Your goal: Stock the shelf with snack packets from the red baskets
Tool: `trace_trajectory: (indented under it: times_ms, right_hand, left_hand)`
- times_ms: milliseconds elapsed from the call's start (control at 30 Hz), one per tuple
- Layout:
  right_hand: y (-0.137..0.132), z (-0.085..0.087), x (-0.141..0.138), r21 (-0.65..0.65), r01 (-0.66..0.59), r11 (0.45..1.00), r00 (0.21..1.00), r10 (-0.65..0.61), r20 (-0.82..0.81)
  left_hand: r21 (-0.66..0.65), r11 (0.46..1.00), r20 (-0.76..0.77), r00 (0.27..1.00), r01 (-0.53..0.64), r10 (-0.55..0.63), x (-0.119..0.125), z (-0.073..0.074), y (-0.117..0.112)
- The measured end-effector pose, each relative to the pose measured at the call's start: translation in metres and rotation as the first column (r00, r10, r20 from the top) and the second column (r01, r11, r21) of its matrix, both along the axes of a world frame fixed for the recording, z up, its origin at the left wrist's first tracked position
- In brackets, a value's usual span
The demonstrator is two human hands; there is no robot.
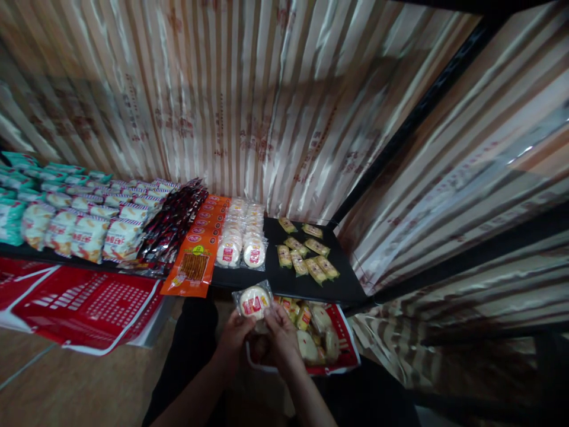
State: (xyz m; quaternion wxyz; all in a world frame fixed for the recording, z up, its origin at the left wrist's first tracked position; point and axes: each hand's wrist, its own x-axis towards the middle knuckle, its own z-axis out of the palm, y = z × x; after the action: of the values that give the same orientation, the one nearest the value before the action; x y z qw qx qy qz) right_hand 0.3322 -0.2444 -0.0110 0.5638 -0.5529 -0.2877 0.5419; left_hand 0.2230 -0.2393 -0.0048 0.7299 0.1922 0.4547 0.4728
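Observation:
Both my hands hold one clear packet with a round white cake and a red label (253, 301), lifted just below the front edge of the black shelf (311, 283). My left hand (235, 333) pinches its lower left corner. My right hand (279, 332) grips its lower right side. Beneath my hands sits a red and white bag (344, 350) filled with more round cakes and small yellow packets. On the shelf directly above, the same round cakes stand in two rows (242, 234).
Small yellow snack packets (306, 252) lie scattered on the shelf's right part. Orange packets (198, 255), dark red packets (171, 228) and white and green bags (84, 228) fill the left. A red printed bag (84, 305) hangs below. Striped curtain (267, 107) backs the shelf.

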Motion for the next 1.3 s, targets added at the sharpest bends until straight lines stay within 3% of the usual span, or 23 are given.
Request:
trace_trajectory:
  times_ms: [167, 267, 367, 467, 567, 767, 967, 1167, 1300]
  right_hand:
    - [0.018, 0.017, 0.014, 0.077, -0.055, 0.996, 0.990, 0.044, 0.137]
    - [0.036, 0.028, 0.022, 0.109, -0.118, 0.987, 0.953, 0.082, 0.290]
    - [0.057, 0.038, 0.028, 0.143, -0.206, 0.968, 0.875, 0.117, 0.470]
    - [0.079, 0.043, 0.032, 0.153, -0.299, 0.942, 0.776, 0.147, 0.614]
    - [0.098, 0.046, 0.033, 0.136, -0.341, 0.930, 0.707, 0.158, 0.689]
    - [0.126, 0.044, 0.036, 0.115, -0.383, 0.916, 0.653, 0.181, 0.735]
    - [0.142, 0.030, 0.037, 0.188, -0.338, 0.922, 0.648, 0.083, 0.757]
    - [0.145, 0.023, 0.030, 0.192, -0.223, 0.956, 0.734, 0.035, 0.678]
    - [0.142, 0.019, 0.027, 0.229, -0.170, 0.958, 0.691, -0.050, 0.721]
  left_hand:
    - [0.049, 0.997, -0.187, 0.981, 0.053, -0.043, -0.004, -0.009, 0.009]
    - [0.126, 0.992, -0.356, 0.933, -0.005, 0.049, -0.010, -0.011, 0.015]
    - [0.286, 0.958, -0.546, 0.818, -0.020, 0.180, -0.016, -0.007, 0.019]
    - [0.457, 0.882, -0.662, 0.706, 0.115, 0.251, -0.018, 0.001, 0.023]
    - [0.525, 0.805, -0.719, 0.651, 0.276, 0.245, -0.015, 0.009, 0.030]
    - [0.498, 0.736, -0.827, 0.506, 0.459, 0.244, 0.001, 0.012, 0.050]
    - [0.444, 0.745, -0.885, 0.377, 0.499, 0.275, 0.014, -0.004, 0.064]
    - [0.432, 0.744, -0.895, 0.343, 0.509, 0.285, 0.020, -0.012, 0.075]
    - [0.467, 0.754, -0.879, 0.331, 0.462, 0.342, 0.023, -0.015, 0.081]
